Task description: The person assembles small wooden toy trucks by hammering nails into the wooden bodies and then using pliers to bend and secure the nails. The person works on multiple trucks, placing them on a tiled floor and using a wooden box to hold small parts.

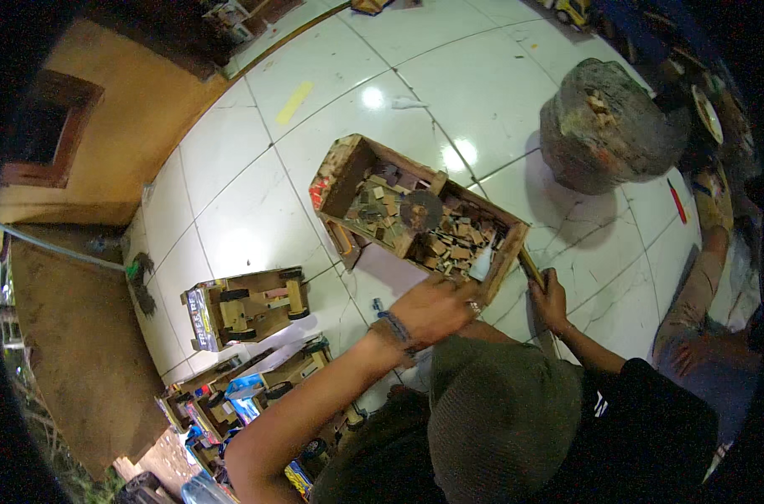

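Note:
A wooden box point(432, 181) with two compartments stands before me, filled with small wood offcuts point(453, 239). A dark round disc point(420, 210) lies at its divider, and a white pointed bottle or tube point(482, 262) lies among the pieces. My left hand point(436, 309), with a bracelet and a ring, reaches over the box's near edge. Its fingers are bent together; what they hold, if anything, is hidden. Just right of the box, my right hand point(549, 301) is closed around a narrow yellowish wooden stick point(531, 269), whose far end meets the box corner.
Left of me lies a wooden toy truck point(247, 308) with black wheels, beside several more toy trucks point(231, 403). A stump-like block point(604, 126) stands at the far right, near a red thin tool point(677, 202). Another person's leg point(697, 294) is at the right edge.

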Motion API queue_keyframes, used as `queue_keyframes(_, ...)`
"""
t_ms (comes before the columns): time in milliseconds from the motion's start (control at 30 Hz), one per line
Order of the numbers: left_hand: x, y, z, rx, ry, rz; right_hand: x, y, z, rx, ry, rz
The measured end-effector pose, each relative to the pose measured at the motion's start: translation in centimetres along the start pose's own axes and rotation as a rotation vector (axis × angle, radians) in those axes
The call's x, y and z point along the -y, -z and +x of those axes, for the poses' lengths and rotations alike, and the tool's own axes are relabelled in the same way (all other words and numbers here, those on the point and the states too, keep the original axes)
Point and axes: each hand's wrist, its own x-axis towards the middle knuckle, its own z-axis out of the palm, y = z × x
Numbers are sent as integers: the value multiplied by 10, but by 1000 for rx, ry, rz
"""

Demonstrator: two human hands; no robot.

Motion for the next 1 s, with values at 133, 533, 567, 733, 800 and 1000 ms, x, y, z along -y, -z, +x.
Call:
queue_keyframes(133, 6, 7, 14, -118, -12, -12, 9, 8, 7, 71, 39, -68)
queue_keyframes(533, 169, 25, -23, -215, 697, -38, 31, 8, 13, 146, -74, -135)
queue_keyframes(567, 173, 12, -18, -128, 671, -14, 32, 9, 13, 132, -56, -143)
queue_keyframes(733, 191, -42, 15, 213, 932, -36, 37, 10, 14, 122, -44, -132)
queue_keyframes(800, 202, -51, 20, 222, 972, -16, 37, 10, 15, 108, -49, -120)
queue_keyframes(1000, 189, -49, 10, 235, 819, 53, 32, 9, 14, 55, -15, -116)
